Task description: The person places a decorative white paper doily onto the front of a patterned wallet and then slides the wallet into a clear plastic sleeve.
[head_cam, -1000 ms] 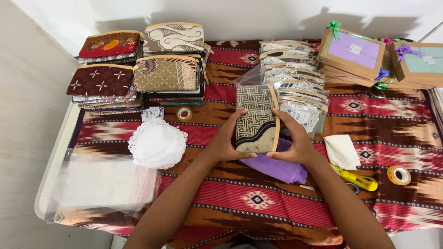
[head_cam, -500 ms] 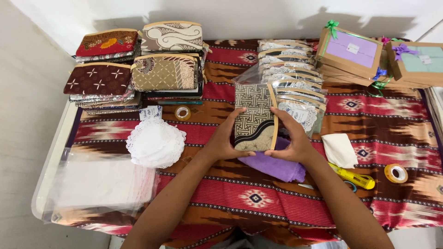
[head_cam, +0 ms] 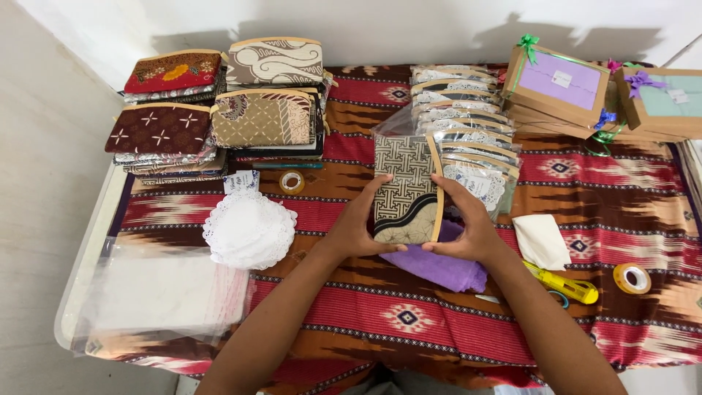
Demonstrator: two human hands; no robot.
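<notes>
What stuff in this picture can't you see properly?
All in the head view:
- Purple cloth: partly hidden under the pouch and the right hand.
- Blue scissors handle: mostly hidden by the right forearm and the yellow cutter.
- Lower pouches in the stacks: only edges show.
- Right box: cut off by the picture's edge.
- Left hand: fingertips hidden behind the pouch.

The purple cloth (head_cam: 439,265) is partly hidden behind the patterned pouch (head_cam: 404,189) and the right hand (head_cam: 468,223). The pouches in the long row (head_cam: 468,128) cover each other, so only their top edges show. The blue-green box (head_cam: 669,101) is cut off at the right edge. The writing on the small white tag (head_cam: 241,181) is too tiny to read.
</notes>
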